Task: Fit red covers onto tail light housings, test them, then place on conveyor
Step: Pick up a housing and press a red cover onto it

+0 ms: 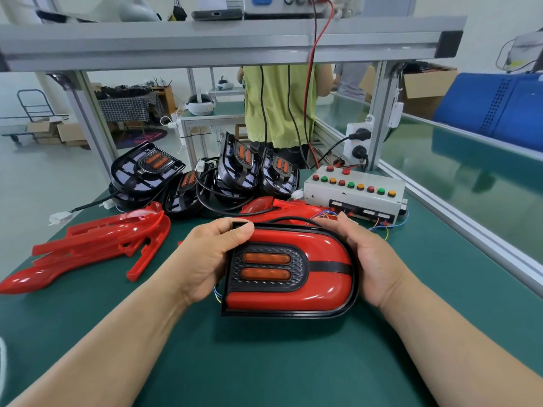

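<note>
A tail light (320, 254) with a red cover on its black housing sits in the middle of the green table, held from both ends. My left hand (210, 259) grips its flat left end, thumb on the top corner. My right hand (363, 257) cups its rounded right end. Two orange lenses show in the black centre panel. Several bare black housings (235, 171) with cables are heaped behind it. Loose red covers (97, 239) lie at the left, and another red cover (279, 208) lies just behind the held light.
A grey test box (355, 192) with coloured buttons and loose wires stands at the right rear. The green conveyor (470, 171) runs beyond an aluminium rail on the right. A person in a yellow-green shirt (279, 104) stands behind the frame. A power strip (357, 142) hangs on the post.
</note>
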A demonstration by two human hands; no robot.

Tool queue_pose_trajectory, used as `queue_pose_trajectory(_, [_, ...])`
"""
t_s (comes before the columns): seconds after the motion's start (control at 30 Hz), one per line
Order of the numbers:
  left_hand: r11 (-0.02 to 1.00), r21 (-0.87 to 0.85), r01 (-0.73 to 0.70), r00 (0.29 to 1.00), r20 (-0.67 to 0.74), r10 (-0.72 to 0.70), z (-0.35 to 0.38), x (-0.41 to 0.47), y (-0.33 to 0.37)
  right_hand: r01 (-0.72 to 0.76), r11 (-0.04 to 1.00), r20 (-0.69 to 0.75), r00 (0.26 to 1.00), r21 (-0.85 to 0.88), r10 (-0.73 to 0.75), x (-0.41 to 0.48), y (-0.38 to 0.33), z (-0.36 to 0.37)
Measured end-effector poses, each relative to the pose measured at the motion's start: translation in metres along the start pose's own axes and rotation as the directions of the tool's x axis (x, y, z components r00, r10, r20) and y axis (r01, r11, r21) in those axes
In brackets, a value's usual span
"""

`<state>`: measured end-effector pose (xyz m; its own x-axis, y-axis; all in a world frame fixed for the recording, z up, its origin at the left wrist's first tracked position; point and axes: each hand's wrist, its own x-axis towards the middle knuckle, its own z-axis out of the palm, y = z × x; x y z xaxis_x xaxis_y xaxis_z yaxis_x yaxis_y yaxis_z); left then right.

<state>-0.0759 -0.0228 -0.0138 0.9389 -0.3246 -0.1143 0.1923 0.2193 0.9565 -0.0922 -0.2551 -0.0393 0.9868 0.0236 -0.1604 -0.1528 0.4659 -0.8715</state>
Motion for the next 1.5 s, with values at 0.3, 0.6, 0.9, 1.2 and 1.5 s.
queue_pose_trajectory(0.3, [0.990, 0.139, -0.006, 0.999, 0.033, 0.002, -0.005, 0.000, 0.000, 0.109, 0.994, -0.012, 0.994, -0.025, -0.110, 0.004, -0.001, -0.005])
queue_pose_trajectory(0.6, [0.989, 0.147, -0.028, 0.998, 0.054, 0.020, -0.009, 0.001, 0.000, 0.126, 0.991, -0.037, 0.991, -0.039, -0.127, 0.005, 0.000, -0.007])
queue_pose_trajectory(0.9, [0.957, 0.286, -0.037, 0.999, 0.019, 0.033, -0.007, 0.002, -0.001, 0.185, 0.983, 0.004, 0.983, -0.013, -0.185, 0.003, -0.002, -0.007])
queue_pose_trajectory(1.2, [0.737, 0.676, -0.023, 0.940, -0.237, 0.246, -0.037, 0.014, -0.001, 0.230, 0.973, 0.018, 0.973, 0.028, -0.231, 0.004, -0.002, -0.010])
queue_pose_trajectory(1.5, [0.487, 0.873, 0.000, 1.000, 0.004, -0.007, -0.055, 0.002, 0.010, 0.221, 0.973, 0.008, 0.975, 0.059, -0.222, 0.004, -0.002, -0.010])
